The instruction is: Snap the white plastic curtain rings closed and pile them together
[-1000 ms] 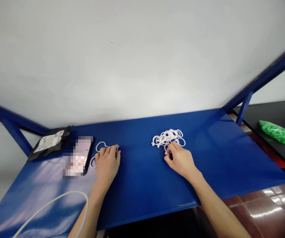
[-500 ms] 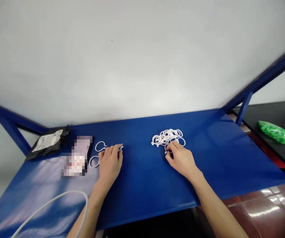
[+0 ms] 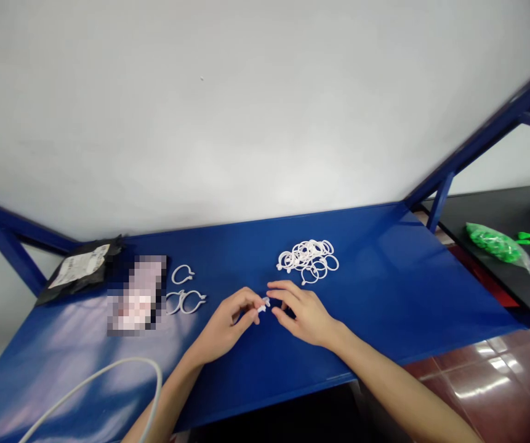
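My left hand pinches a small white plastic piece between thumb and fingertips; most of its shape is hidden. Close on its right is my right hand, fingers apart and curved toward that piece, with nothing visible between them. Beyond the right hand lies a loose pile of white plastic rings, each with small knobbed ends. To the left of my left hand, an open white ring lies flat, with two overlapping rings just below it.
On the blue table at left are a blurred-out phone-like object and a black labelled parcel bag. A white cable loops across the lower left. A bag of green pieces lies on a black table at right.
Both hands have come together over the table's middle, the left moving right with a white piece. The right has left the ring pile. Rings once under my left hand now show.
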Demonstrator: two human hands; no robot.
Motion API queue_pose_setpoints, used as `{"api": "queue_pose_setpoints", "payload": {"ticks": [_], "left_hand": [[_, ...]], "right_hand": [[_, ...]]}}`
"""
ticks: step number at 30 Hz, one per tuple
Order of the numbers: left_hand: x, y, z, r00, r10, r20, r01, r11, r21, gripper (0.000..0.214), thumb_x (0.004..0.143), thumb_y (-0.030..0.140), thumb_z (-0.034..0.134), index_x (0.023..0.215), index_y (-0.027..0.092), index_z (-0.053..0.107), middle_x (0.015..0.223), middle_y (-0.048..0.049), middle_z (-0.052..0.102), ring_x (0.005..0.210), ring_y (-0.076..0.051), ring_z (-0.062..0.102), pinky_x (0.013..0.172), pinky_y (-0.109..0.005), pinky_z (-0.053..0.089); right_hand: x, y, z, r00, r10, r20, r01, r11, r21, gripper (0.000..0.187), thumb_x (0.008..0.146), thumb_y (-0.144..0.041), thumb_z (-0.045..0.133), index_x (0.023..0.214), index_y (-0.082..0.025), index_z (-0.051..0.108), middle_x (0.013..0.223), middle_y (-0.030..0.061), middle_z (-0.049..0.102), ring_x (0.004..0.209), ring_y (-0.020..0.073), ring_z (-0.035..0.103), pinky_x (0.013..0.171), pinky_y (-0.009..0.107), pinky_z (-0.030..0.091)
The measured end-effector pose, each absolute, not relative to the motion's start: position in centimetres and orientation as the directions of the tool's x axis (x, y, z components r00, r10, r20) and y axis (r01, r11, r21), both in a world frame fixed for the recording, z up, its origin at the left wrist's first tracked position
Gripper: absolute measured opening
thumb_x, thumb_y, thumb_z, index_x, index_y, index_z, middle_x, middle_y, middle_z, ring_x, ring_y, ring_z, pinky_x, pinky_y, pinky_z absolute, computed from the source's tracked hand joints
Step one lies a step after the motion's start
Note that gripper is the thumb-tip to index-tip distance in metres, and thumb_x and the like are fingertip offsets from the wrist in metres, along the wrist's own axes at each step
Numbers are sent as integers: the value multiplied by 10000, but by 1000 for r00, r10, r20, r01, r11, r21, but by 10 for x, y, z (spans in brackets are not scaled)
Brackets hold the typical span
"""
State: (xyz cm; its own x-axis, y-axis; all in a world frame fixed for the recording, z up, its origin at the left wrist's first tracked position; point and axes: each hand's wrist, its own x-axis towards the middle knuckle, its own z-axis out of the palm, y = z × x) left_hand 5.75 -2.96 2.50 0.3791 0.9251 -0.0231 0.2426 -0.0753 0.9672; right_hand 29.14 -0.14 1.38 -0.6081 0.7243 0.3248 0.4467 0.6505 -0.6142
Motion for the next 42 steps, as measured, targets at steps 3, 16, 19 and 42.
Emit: {"api": "queue_pose_setpoints", "payload": {"ticks": [3, 16, 19, 42], "left_hand": [[63, -32, 27, 415, 907, -73, 180, -3, 984, 218, 993, 402, 563, 1033, 198, 631, 821, -23, 647, 761, -153, 623, 720, -291, 490], [72, -29, 11, 233, 971, 47, 363, -132, 923, 130, 938, 352, 666, 937, 229, 709, 931, -7, 705, 827, -149, 646, 782, -279, 493], [73, -29, 10, 224, 967, 119, 346, -193, 918, 106, 944, 312, 662, 909, 228, 716, 915, -5, 711, 846, -153, 668, 797, -277, 499], [84, -38, -6, 116, 923, 368, 396, -383, 835, 152, 940, 171, 647, 819, 220, 725, 783, 6, 705, 732, -127, 674, 700, -244, 525]], "right_hand": [[288, -2, 11, -633, 688, 354, 396, 681, -617, 148, 1034, -258, 508, 1110, -220, 629, 1112, 51, 739, 816, 152, 720, 738, 288, 568], [286, 1, 1, -622, 710, 330, 401, 651, -645, 186, 1046, -338, 529, 1030, -203, 656, 892, 29, 746, 716, 158, 695, 663, 265, 495], [285, 0, 3, -618, 732, 286, 401, 606, -687, 179, 1053, -327, 518, 1014, -217, 653, 878, 16, 747, 720, 154, 692, 674, 262, 486], [287, -1, 6, -669, 702, 245, 358, 593, -721, 251, 1078, -293, 440, 1033, -205, 671, 903, 31, 658, 764, 144, 616, 691, 251, 458]]}}
